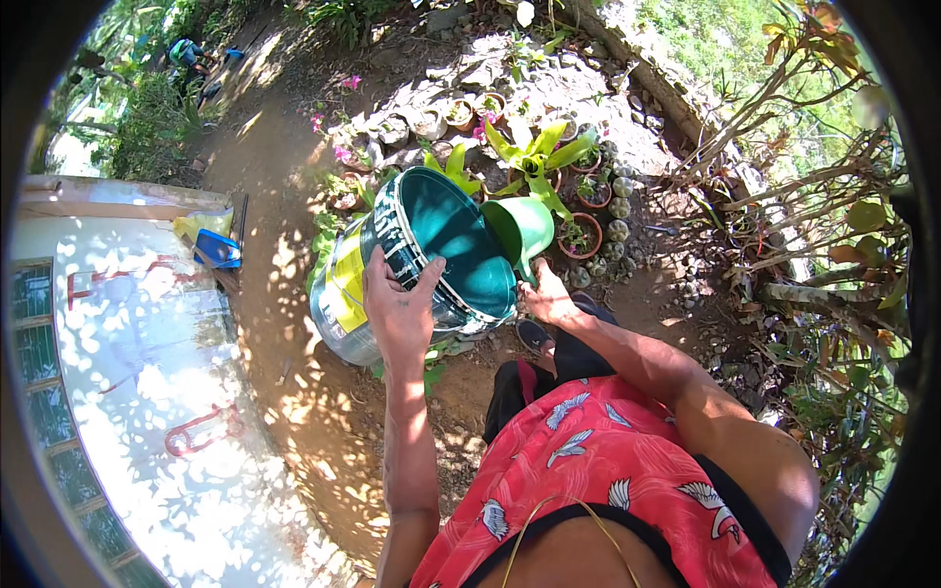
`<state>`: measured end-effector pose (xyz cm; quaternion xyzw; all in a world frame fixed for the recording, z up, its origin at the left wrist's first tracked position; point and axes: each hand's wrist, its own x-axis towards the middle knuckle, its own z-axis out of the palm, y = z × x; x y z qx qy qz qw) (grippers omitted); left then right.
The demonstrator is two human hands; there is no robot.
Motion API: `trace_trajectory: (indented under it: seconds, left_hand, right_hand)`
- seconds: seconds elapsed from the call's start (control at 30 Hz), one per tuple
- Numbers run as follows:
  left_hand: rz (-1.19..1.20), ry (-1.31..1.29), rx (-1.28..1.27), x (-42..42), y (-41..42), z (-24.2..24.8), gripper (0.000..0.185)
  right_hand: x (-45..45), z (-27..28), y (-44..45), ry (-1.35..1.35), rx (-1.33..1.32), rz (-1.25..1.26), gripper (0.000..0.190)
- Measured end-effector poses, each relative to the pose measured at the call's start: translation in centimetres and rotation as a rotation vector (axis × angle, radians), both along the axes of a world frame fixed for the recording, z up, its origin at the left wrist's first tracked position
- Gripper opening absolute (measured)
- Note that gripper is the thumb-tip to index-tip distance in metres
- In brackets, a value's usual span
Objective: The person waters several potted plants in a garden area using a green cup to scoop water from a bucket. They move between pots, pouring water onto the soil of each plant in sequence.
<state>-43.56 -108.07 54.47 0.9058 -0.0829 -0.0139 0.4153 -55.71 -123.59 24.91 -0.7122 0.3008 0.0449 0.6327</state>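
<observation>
A large green plastic bucket (459, 242) with a yellow label hangs tilted in front of me, its mouth turned up and to the right. My left hand (401, 305) grips its rim on the near side, thumb over the edge. In my right hand (545, 294) is the handle of a light green plastic dipper (526, 224). The dipper's cup is tipped at the bucket's right rim, partly overlapping the opening; whether they touch I cannot tell. Shadow covers the bucket's inside, and any water in it cannot be made out. A bright green bromeliad (535, 158) grows just behind.
Several potted plants, among them a small terracotta pot (579, 235), crowd the ground beyond the bucket. Round stones (619, 209) edge the bed. A blue dustpan (218, 248) leans by the white wall (147, 353) at left. Branches (794, 198) reach in from the right. Another person (187, 55) is far off.
</observation>
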Motion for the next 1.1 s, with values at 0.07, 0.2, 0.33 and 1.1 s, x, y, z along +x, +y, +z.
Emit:
trace_trajectory:
  seconds: [0.07,0.2,0.33,1.1]
  left_hand:
    - [-0.023,-0.064,0.141,1.0,-1.4,1.8,0.088]
    - [-0.072,-0.089,0.29,2.1,-3.9,5.2,0.086]
    - [-0.145,-0.217,0.246,3.0,-7.4,5.9,0.086]
    - [-0.398,-0.398,0.403,0.7,-17.1,6.4,0.079]
  right_hand:
    - [2.0,0.5,0.2,-0.042,-0.04,0.006,0.04]
    - [3.4,6.1,0.9,-0.179,0.185,-0.036,0.023]
    - [6.4,-0.4,-2.4,-0.139,1.873,-0.619,0.033]
    - [7.8,-1.3,-1.8,-0.327,1.216,-0.187,0.02]
